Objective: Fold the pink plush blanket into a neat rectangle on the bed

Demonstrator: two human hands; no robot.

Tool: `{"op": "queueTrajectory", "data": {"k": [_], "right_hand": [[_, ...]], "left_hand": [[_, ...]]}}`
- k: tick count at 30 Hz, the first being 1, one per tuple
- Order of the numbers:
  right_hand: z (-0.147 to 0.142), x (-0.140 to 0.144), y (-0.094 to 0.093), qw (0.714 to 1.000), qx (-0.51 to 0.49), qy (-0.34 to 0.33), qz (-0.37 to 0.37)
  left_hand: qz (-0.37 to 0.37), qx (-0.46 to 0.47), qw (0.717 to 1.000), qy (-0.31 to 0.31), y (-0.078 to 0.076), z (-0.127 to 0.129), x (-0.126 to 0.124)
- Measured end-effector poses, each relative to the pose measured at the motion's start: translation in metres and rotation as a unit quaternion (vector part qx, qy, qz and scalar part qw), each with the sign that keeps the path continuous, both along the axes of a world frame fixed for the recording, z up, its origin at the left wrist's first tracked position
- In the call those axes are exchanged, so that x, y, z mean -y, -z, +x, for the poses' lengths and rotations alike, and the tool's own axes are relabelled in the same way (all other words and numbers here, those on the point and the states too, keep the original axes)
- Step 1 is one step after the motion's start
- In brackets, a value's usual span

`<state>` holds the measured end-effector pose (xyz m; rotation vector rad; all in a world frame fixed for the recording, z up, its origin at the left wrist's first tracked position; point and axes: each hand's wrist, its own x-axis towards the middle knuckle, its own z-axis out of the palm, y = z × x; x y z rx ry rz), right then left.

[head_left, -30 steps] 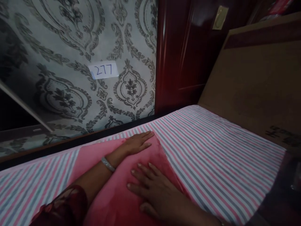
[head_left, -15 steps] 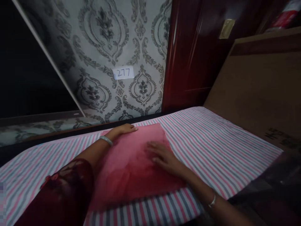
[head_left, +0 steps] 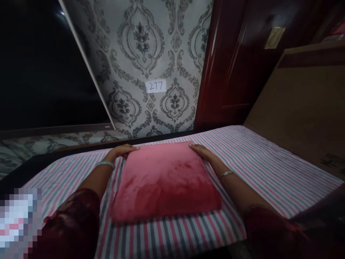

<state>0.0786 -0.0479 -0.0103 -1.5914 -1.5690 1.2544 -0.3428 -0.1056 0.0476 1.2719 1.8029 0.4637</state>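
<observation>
A folded pink plush cloth (head_left: 164, 180) lies flat on a surface covered with a pink, grey and white striped sheet (head_left: 269, 169). My left hand (head_left: 121, 151) rests at the cloth's far left corner, fingers flat along its edge. My right hand (head_left: 202, 151) lies against the far right corner, fingers stretched out. Both wrists wear thin silver bangles, and dark red sleeves cover my arms near the camera. Neither hand closes around the cloth.
A patterned grey wallpaper wall (head_left: 151, 46) with a paper label reading 277 (head_left: 155, 86) stands behind. A dark red wooden door (head_left: 231, 64) is to its right. A brown cardboard panel (head_left: 304, 115) leans along the right side. A dark opening (head_left: 35, 64) is at the left.
My right hand slid from the top of the cloth to its far right corner. My left hand shifted to the far left corner. The view pulled back and the cloth lies squared.
</observation>
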Motion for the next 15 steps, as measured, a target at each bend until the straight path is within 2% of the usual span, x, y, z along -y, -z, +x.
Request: {"op": "queueTrajectory", "data": {"k": [2, 5, 8, 10, 12, 15], "right_hand": [[-0.004, -0.002, -0.003, 0.999, -0.015, 0.004, -0.028], [-0.010, 0.001, -0.010, 0.997, -0.046, 0.005, -0.057], [-0.013, 0.008, -0.025, 0.996, -0.086, 0.009, -0.039], [-0.010, 0.012, -0.042, 0.993, -0.114, 0.014, -0.003], [-0.003, 0.014, -0.067, 0.988, -0.147, 0.015, 0.045], [0.012, 0.021, -0.113, 0.968, -0.202, 0.013, 0.148]], "left_hand": [[0.009, 0.033, 0.998, -0.043, 0.002, 0.001, 0.008], [0.047, 0.058, 0.994, -0.074, 0.001, 0.011, 0.018], [0.099, 0.079, 0.989, -0.082, -0.009, 0.023, 0.027], [0.139, 0.095, 0.982, -0.084, -0.025, 0.029, 0.035], [0.224, 0.079, 0.968, -0.082, -0.050, 0.033, 0.046], [0.397, -0.003, 0.914, -0.081, -0.094, 0.032, 0.067]]}}
